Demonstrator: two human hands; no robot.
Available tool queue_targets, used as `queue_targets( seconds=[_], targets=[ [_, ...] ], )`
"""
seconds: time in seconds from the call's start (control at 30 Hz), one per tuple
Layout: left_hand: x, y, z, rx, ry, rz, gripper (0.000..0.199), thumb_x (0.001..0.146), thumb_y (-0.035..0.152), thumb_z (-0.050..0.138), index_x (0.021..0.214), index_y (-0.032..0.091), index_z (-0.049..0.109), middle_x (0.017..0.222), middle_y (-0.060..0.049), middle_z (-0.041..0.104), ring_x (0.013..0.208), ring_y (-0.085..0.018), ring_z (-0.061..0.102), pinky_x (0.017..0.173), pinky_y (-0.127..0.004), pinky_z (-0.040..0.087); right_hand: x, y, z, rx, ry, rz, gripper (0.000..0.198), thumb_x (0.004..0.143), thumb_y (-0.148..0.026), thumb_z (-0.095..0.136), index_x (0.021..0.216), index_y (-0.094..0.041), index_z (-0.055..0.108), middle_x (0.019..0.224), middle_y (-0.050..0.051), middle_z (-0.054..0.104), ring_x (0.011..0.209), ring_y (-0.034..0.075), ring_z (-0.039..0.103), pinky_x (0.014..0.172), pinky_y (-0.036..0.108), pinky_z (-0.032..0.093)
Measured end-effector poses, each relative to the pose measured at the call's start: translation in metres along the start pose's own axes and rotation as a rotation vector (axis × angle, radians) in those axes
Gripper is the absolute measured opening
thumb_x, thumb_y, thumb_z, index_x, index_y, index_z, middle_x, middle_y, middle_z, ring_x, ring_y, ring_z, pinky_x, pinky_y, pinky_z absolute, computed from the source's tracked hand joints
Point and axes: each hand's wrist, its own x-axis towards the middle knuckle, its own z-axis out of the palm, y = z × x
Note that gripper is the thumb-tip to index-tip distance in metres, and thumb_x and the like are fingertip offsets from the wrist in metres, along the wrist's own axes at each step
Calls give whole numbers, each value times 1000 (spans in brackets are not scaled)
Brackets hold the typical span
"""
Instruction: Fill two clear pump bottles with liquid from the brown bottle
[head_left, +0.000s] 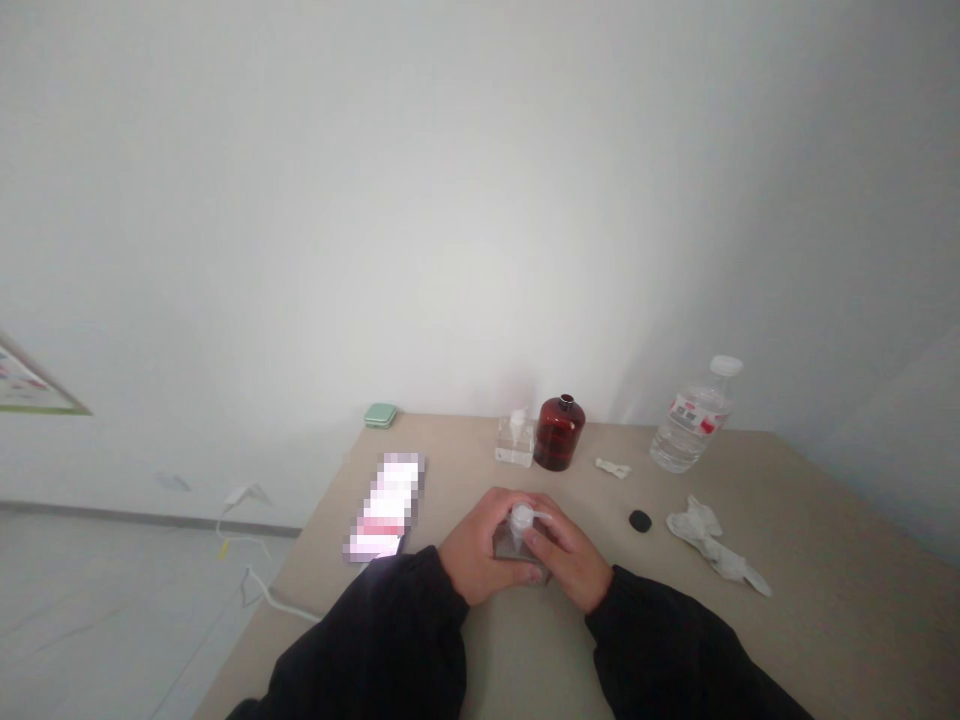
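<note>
Between the hands point(477, 553), a clear pump bottle point(511, 547), axis upright, spout point(541, 514) rightward.

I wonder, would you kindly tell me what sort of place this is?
It looks like a plain indoor room, perhaps an office or a home: a beige table against a pale wall, with a water bottle on it.

Small bottle point(511, 546): sides mostly covered by the left hand point(478, 552) and right hand point(574, 555).
Phone point(386, 507): screen blurred into squares.
Poster point(34, 385): cut off at the left edge.
Water bottle point(691, 418): label print too small to read.
</note>
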Motion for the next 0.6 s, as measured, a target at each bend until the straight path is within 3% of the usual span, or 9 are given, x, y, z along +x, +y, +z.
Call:
queue_targets(
  seconds=[0.6],
  targets=[
    [0,1,1,-13,5,9,63,64,22,81,120,20,53,113,-7,56,105,-25,54,93,-38,44,0,3,0,26,-4,4,42,88,-53,51,112,-20,60,108,9,57,105,25,56,93,40,45]
  ],
)
